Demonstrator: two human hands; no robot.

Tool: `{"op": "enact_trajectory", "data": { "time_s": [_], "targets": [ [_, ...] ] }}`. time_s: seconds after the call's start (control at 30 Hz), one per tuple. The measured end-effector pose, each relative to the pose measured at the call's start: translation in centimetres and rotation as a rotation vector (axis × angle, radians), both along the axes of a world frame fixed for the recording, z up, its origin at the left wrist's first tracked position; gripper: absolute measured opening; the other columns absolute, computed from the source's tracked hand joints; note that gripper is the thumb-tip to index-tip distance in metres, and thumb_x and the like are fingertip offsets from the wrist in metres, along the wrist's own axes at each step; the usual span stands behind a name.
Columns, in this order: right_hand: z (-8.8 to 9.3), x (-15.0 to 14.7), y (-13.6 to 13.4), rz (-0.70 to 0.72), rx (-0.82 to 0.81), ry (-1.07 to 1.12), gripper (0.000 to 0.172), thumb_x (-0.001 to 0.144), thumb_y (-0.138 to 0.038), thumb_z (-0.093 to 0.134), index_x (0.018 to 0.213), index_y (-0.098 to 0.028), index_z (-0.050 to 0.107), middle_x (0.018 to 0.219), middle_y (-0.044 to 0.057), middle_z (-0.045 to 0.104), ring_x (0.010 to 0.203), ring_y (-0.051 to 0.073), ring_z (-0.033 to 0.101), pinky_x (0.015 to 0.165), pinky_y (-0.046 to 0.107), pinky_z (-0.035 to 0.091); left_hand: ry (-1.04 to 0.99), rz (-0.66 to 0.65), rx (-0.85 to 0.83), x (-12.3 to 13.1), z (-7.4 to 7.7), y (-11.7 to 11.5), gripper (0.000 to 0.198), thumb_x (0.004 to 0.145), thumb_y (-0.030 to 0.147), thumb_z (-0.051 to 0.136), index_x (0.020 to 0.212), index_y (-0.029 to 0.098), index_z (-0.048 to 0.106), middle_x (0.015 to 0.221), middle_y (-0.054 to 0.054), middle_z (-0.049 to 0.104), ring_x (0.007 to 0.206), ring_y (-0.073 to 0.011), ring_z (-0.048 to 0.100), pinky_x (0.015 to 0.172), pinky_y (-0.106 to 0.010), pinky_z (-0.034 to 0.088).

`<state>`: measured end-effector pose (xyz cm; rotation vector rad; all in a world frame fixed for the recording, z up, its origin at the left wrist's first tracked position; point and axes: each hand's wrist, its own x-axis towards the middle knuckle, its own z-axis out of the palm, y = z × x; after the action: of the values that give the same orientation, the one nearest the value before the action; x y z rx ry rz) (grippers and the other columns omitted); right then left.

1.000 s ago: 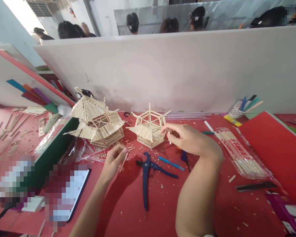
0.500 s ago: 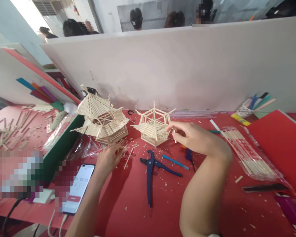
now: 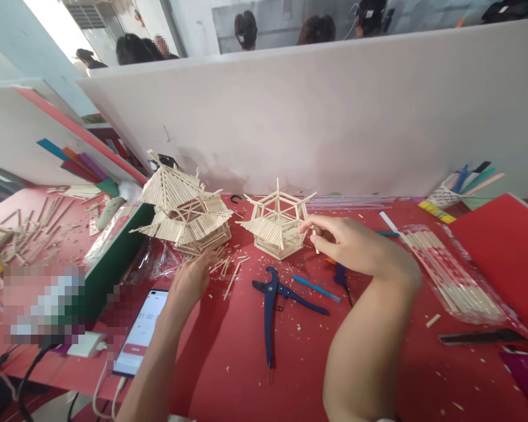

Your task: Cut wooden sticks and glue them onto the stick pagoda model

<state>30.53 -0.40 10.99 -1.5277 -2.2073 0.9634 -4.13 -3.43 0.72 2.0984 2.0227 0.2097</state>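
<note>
Right hand (image 3: 344,239) pinches stick (image 3: 315,242) at four o'clock of frame (image 3: 264,232); left hand (image 3: 192,279) curled near offcuts (image 3: 224,268), hold unclear. Better pinch lightly.

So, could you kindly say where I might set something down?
Pale scraps aside, red tabletop is bare between left forearm and blue long-handled cutter, and between its near end and right forearm. Loose wooden sticks crowd the left hand.

I see a cream stick frame (image 3: 266,233) at centre and, toward nine o'clock, a cream stick pavilion (image 3: 198,230) with striped roofs. My view's table (image 3: 231,395) is red, the six o'clock cutter (image 3: 269,299) navy, the half-past-three packet (image 3: 455,272) red-patterned.
</note>
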Motion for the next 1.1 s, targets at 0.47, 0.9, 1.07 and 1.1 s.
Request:
{"op": "enact_trajectory", "data": {
  "time_s": [0.47,0.9,1.07,1.1],
  "targets": [
    [-0.3,-0.1,0.2,0.001,0.028,0.008,0.019,0.093,-0.031,0.05,0.108,-0.028,0.06,0.074,-0.002,0.063,0.062,0.014,0.053,0.056,0.026,0.036,-0.178,-0.026,0.11,3.2,0.3,-0.3,0.037,0.094,0.048,0.044,0.089,0.02,0.068,0.061,-0.001,0.064,0.057,-0.0157,0.059,0.057,-0.023,0.035],
    [-0.5,-0.5,0.4,-0.023,0.047,0.031,0.024,0.093,-0.027,0.053,0.116,-0.03,0.06,0.083,0.0,0.071,0.071,0.017,0.064,0.062,0.027,0.044,-0.278,-0.296,0.227,7.7,-0.6,0.9,0.057,0.075,-0.004,0.037,0.124,0.02,0.05,0.12,-0.01,0.062,0.102,-0.0209,0.064,0.082,-0.031,0.051],
    [-1.0,-0.8,1.2,-0.056,0.138,0.16,0.031,0.089,-0.022,0.057,0.119,-0.03,0.059,0.094,0.001,0.072,0.083,0.019,0.068,0.072,0.029,0.05,-0.229,-0.198,0.383,9.4,-1.9,2.7,0.016,0.095,0.024,0.05,0.11,0.019,0.053,0.104,-0.009,0.065,0.099,-0.0251,0.063,0.084,-0.036,0.051],
    [-1.3,-0.8,1.4,-0.055,0.15,0.185,0.031,0.089,-0.021,0.058,0.118,-0.03,0.058,0.096,0.002,0.072,0.084,0.019,0.068,0.073,0.03,0.051,-0.196,-0.166,0.403,9.6,-2.0,2.9,0.015,0.095,0.028,0.052,0.107,0.019,0.054,0.1,-0.009,0.064,0.096,-0.0254,0.064,0.082,-0.036,0.051]
  ]
}}
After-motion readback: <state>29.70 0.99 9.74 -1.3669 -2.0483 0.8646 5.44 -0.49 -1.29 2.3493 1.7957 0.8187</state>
